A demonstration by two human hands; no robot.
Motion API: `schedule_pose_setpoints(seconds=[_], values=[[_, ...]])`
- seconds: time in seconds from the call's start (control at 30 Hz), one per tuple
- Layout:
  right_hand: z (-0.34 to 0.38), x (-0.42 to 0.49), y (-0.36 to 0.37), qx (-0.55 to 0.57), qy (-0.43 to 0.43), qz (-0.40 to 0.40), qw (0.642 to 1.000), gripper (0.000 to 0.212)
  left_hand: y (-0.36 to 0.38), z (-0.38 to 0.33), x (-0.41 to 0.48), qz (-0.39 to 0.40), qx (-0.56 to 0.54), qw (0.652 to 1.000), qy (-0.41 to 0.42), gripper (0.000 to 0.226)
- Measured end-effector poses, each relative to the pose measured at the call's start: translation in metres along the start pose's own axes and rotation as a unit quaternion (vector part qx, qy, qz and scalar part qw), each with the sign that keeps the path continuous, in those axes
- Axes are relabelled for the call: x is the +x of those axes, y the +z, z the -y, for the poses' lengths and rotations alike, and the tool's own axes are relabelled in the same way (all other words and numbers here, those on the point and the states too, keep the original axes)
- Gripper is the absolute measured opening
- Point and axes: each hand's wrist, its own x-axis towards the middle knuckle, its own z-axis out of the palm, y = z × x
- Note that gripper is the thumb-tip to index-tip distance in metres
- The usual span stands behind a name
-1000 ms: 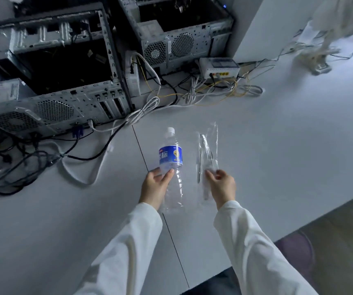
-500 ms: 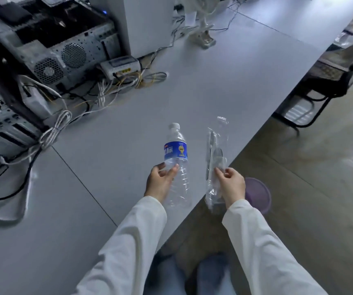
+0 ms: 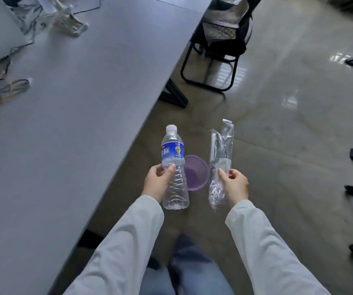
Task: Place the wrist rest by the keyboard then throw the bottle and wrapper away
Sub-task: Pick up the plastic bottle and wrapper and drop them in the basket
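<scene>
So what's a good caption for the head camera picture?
Left hand holds a bottle, right hand a wrapper, above a purple bin.

Left hand [image 3: 158, 181]: raised in front of the body, palm turned inward, thumb [image 3: 170, 169] and fingers closed around the middle of the clear bottle [image 3: 174, 167], which stands upright in the grip. Right hand [image 3: 234, 185]: raised level with the left and apart from it, thumb and fingers pinched on the lower part of the clear wrapper [image 3: 221, 158], held upright. Both forearms: reaching forward, in pale long sleeves [image 3: 126, 241], wrists bare.
</scene>
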Motion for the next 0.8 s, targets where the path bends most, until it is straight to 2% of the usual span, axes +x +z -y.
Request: schedule_pose_setpoints(seconds=[0.2,0.57,0.8], values=[[-0.023,0.038,-0.029,-0.015,0.045,-0.024,0.999,0.044,0.050,-0.002,0.024,0.030,0.035,0.999,-0.026,0.051],[-0.026,0.091,-0.006,-0.012,0.091,-0.020,0.996,0.048,0.077,-0.014,0.097,0.041,0.096,0.993,-0.057,0.055],[-0.057,0.129,0.018,-0.023,0.126,0.020,0.992,0.045,0.092,0.018,0.140,0.025,0.103,0.988,-0.109,0.054]])
